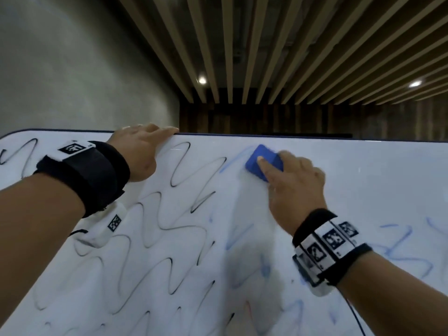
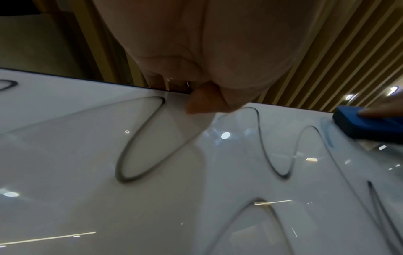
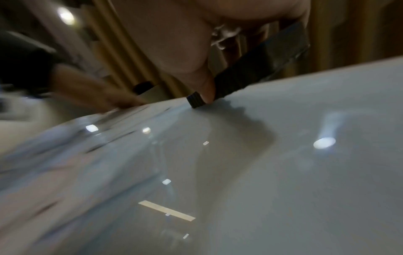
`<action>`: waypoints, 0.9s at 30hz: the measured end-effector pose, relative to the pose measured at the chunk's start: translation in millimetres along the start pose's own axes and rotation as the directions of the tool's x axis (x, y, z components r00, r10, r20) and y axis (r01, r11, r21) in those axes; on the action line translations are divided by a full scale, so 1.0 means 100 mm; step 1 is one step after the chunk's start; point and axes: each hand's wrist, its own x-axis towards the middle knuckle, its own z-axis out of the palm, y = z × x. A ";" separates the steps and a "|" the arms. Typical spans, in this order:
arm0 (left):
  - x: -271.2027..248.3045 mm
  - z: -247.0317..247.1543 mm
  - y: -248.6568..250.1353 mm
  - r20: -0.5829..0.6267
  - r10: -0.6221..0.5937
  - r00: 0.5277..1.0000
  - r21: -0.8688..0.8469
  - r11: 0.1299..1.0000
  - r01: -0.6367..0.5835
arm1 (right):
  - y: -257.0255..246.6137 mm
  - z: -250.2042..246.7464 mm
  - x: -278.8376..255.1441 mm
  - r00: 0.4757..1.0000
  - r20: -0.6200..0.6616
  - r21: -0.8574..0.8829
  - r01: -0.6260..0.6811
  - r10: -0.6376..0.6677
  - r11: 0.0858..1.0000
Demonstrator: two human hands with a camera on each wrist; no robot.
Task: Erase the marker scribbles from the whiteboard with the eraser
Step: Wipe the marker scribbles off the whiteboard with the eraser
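Closest to the camera are the two forearms, each with a black wrist strap [image 1: 97, 170] carrying white tags with black square patterns, and a thin cable trailing off the right one. Under them is the whiteboard [image 1: 363, 180], filling the lower half of the head view. The left part is covered in black squiggles [image 1: 155, 229], big loopy zigzags that run right up near the top edge. The middle and right part has faded blue marks [image 1: 400, 241], mostly smeared and pale, with a cleaner hazy strip running down below the right hand.

The right hand [image 1: 295, 187] grips the blue eraser [image 1: 263, 161], thumb on the near side and fingers curled over the top, and it's flat against the board near the top edge, just right of the last black loop. There's a light blue streak right beside it on the left. The right wrist view is blurry, but you can see the thumb on the eraser's dark underside where it meets the board.

The left hand [image 1: 143, 149] is hooked over the top edge of the board, fingers curled behind the rim and thumb on the front face.

Beyond the board are a grey wall [image 1: 72, 69] and a ceiling of wooden slats [image 1: 291, 44] with a couple of round lights.
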 end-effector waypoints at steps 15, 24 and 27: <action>0.03 0.03 -0.07 0.003 0.032 0.999 -0.029 0.999 -0.032 | -0.47 0.13 0.01 0.982 0.017 0.032 0.190 -0.190 0.981; 0.03 0.01 -0.14 0.012 0.038 0.999 -0.067 0.997 -0.037 | -0.20 0.06 0.07 0.997 -0.050 0.009 -0.058 0.058 0.998; 0.03 0.00 -0.11 -0.008 0.043 0.999 -0.074 0.996 -0.043 | -0.81 0.11 0.05 0.984 -0.050 0.072 0.172 -0.169 0.982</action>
